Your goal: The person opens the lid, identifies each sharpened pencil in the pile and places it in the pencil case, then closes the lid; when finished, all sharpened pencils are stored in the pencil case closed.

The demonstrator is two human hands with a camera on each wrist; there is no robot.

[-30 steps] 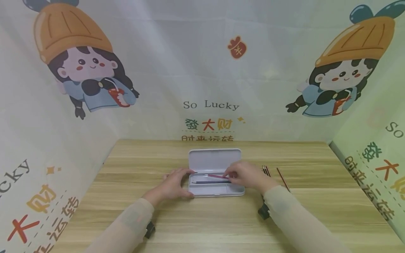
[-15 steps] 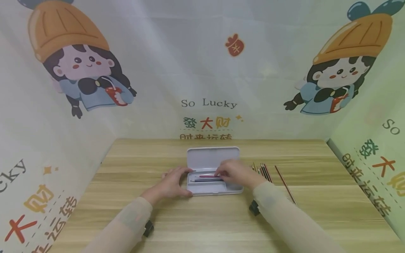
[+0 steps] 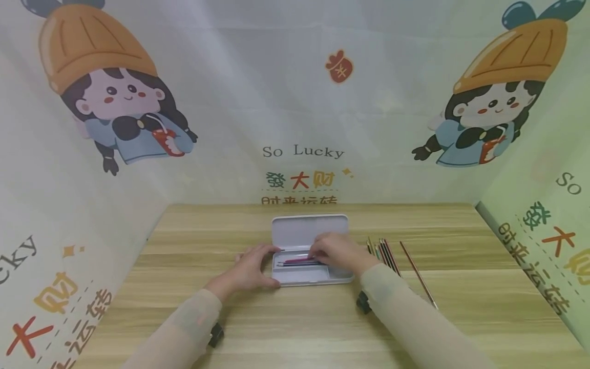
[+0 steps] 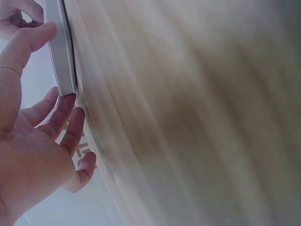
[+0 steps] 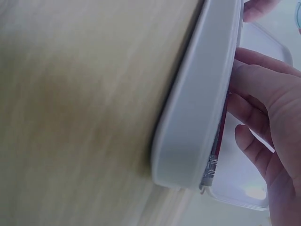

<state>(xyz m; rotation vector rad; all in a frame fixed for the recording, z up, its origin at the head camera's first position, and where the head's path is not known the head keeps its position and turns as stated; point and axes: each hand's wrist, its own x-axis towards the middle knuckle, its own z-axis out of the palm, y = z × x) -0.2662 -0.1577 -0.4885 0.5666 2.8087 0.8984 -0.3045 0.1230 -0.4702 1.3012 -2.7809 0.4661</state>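
Observation:
An open white pencil case (image 3: 308, 231) lies in the middle of the wooden table (image 3: 295, 328). My left hand (image 3: 258, 266) grips its left end, thumb on the near wall and fingers round the corner; the left wrist view shows the left hand (image 4: 33, 136) against the case (image 4: 59, 52). My right hand (image 3: 329, 251) reaches into the tray and holds the right end of a red pencil (image 3: 295, 261), which lies beside a dark pencil. In the right wrist view the right hand (image 5: 268, 108) curls over the case (image 5: 197, 117), and a pencil's metal ferrule (image 5: 212, 165) shows.
Several loose coloured pencils (image 3: 384, 253) lie on the table just right of the case, with one more pencil (image 3: 417, 279) apart from them further right. Printed cloth walls close in the table at the back and on both sides.
My right hand has lowered the red pencil from a tilt to lie flat in the tray, sliding it leftward. The left hand has kept its hold on the case.

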